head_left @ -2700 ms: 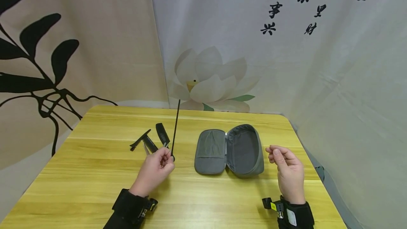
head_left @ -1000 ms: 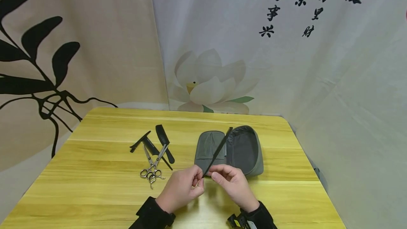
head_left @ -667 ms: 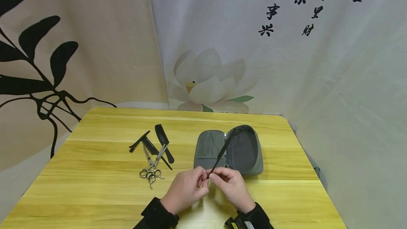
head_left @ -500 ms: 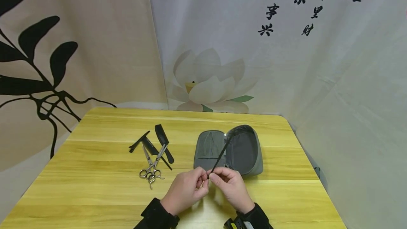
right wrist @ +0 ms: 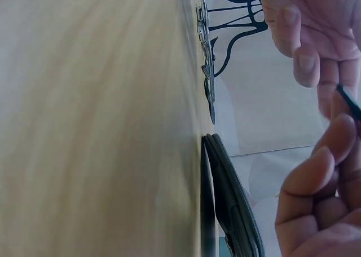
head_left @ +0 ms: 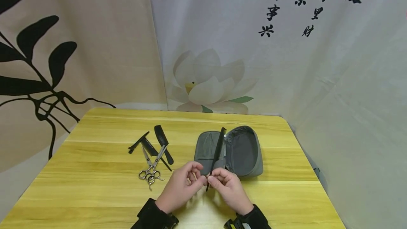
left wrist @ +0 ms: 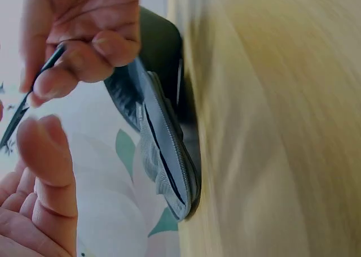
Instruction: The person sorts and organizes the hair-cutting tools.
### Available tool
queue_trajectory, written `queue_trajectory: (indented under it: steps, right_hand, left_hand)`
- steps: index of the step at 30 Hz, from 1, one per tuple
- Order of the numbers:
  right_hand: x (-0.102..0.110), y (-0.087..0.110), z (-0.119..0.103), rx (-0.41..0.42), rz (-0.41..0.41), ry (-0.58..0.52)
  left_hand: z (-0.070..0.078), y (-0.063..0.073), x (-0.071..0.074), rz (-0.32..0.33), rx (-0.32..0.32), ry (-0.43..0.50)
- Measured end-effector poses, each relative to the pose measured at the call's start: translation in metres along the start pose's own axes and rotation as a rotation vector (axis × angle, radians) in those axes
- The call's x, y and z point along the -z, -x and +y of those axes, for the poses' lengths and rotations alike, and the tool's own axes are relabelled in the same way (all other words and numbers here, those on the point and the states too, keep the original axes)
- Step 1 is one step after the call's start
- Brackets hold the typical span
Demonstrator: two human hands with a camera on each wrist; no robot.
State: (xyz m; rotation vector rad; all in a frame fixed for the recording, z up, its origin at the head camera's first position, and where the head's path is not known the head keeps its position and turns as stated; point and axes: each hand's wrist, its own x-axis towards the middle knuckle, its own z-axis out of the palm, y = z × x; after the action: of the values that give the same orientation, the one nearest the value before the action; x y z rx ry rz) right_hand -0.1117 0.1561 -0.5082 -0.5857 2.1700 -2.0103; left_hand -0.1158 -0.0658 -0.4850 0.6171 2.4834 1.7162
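A long thin black comb (head_left: 218, 146) is pinched between the thumb and fingers of my right hand (head_left: 231, 191), its wide end up and slanting over the pouch. My left hand (head_left: 182, 188) is beside it, fingers parted and loosely bent, thumb tip close to the comb. In the left wrist view a gap shows between my left thumb (left wrist: 42, 149) and the comb (left wrist: 20, 111). Beyond both hands the grey zip pouch (head_left: 244, 151) lies unzipped, its flap with a mesh pocket (head_left: 206, 144) folded out to the left.
Left of the hands lie two pairs of scissors (head_left: 151, 173), crossed, with a wide black comb (head_left: 161, 135), another black comb (head_left: 149, 147) and a black hair clip (head_left: 137, 143). The wooden table (head_left: 95, 186) ends at a printed curtain (head_left: 286, 80).
My left hand carried the comb from the left over to the pouch, where my right hand came in and took hold of it. The left fingers have just let go and parted.
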Motion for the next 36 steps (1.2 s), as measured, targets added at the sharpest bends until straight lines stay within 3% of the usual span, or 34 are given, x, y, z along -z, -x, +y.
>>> queue_trajectory:
  steps: [8, 12, 21, 27, 36]
  right_hand:
    - [-0.001, 0.0, 0.001, 0.02, -0.034, 0.034]
    - [-0.001, 0.001, 0.001, 0.018, -0.034, 0.049]
    - [-0.001, 0.0, 0.001, -0.005, -0.008, 0.073]
    - [-0.002, -0.001, 0.0, -0.041, 0.056, 0.071]
    - [-0.003, -0.001, 0.0, -0.071, 0.007, 0.104]
  left_hand:
    - [0.0, -0.002, 0.01, -0.011, 0.154, 0.224]
    - [-0.003, -0.002, 0.012, 0.029, 0.154, 0.29]
    - [-0.005, -0.003, 0.016, 0.103, 0.084, 0.38]
    - [-0.003, -0.003, 0.018, 0.187, 0.162, 0.374]
    - [-0.005, -0.003, 0.015, 0.202, 0.218, 0.384]
